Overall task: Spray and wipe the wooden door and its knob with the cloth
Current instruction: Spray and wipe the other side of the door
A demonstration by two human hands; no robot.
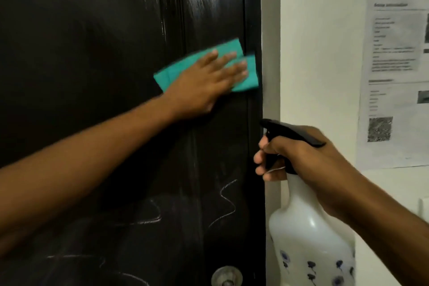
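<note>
Your left hand [204, 83] presses the cloth [246, 74] flat on the door [92, 53]. The knob [226, 276] lies straight below it, nearer than your right hand [299, 158], which grips the spray bottle [311, 234].

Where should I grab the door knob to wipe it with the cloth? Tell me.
Cup the knob's round metal face with the cloth in your left hand, coming straight at the door from the front. It juts outward near the door's right edge, so wrap around its rim.
</note>
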